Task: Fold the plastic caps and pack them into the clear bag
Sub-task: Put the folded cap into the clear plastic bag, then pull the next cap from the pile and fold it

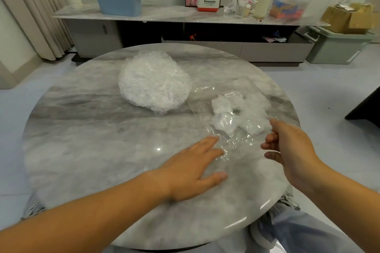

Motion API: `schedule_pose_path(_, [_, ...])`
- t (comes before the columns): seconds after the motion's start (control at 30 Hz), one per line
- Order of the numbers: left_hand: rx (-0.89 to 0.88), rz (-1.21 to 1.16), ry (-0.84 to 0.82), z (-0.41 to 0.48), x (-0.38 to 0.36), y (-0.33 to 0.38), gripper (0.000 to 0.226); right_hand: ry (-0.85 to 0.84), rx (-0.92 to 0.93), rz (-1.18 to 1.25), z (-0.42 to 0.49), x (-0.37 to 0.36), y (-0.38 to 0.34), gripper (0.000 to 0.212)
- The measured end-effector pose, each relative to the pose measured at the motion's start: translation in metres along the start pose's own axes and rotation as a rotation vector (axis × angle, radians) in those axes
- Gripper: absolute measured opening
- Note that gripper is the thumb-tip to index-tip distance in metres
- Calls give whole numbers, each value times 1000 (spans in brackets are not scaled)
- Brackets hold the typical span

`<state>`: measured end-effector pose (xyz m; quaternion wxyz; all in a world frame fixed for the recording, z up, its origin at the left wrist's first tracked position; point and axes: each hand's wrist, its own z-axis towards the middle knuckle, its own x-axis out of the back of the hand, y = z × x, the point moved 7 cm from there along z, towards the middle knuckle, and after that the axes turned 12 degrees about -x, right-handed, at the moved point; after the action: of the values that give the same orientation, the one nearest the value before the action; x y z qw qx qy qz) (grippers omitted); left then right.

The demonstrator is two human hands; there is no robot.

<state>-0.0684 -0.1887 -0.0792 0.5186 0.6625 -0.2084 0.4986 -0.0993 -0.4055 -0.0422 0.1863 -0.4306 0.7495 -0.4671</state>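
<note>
Spread flat on bag (205,104) edge: left hand (191,166), likely pinning it to surface (92,129). Curled at bag mouth: right hand (287,150), pinching film, apparently to keep it open. Folded caps (224,107) inside, just beyond both hands. Unfolded pile (154,84) farther off, beyond left hand.

Desk (92,150): round grey veined stone-look top, polished and glossy. Plastic caps (154,84): heap of thin translucent film, finely crinkled, whitish where layered; folded caps (224,123) are the same film, milky, and the clear bag (205,104) around them is smooth glossy film, creased at its mouth. Behind: blue bin (118,2) in matt hard plastic, cardboard box (347,17) brown and dull, curtain (26,6) of pleated cloth.
</note>
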Motion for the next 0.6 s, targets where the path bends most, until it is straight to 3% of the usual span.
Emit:
schedule_pose_path(0.13, [264,73,147,-26,39,-46,58,-211,233,-251,-22,-53,-11,26])
schedule_pose_path(0.23, [419,171,169,-49,65,-88,57,-352,367,-500,-32,-103,-11,36])
schedule_pose_path(0.4, [466,284,125,-52,85,-132,52,-477,627,-922,-32,-185,-11,36])
schedule_pose_path(0.6, [500,376,68,-45,88,-159,54,-490,576,-1001,16,-229,3,44])
